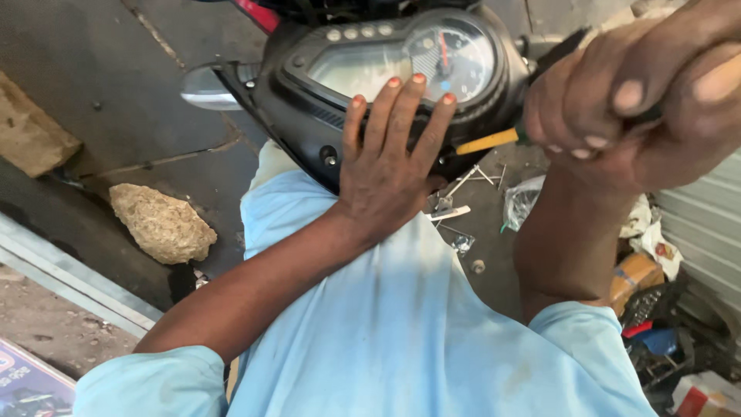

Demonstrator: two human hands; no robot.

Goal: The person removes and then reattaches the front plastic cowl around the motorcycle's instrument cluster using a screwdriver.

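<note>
A black motorcycle instrument cluster (pixel 363 58), with a dial and a flat display, fills the top centre. My left hand (pixel 386 174) lies flat against its lower housing, fingers spread and pointing up onto the display edge. At the top right, my right hand (pixel 633 100) is clenched around the handle of a screwdriver (pixel 488 142). Its yellow part points left toward the right side of the cluster's housing. The tip is hidden behind my left fingers. A light blue shirt (pixel 401 324) covers the lower middle.
A rough tan stone (pixel 162 222) lies on the dark concrete floor at the left, with a second block (pixel 27 131) further left. Small metal parts (pixel 463 220) and a plastic bag (pixel 525 201) lie below the cluster. Boxes and tools (pixel 648 309) crowd the right.
</note>
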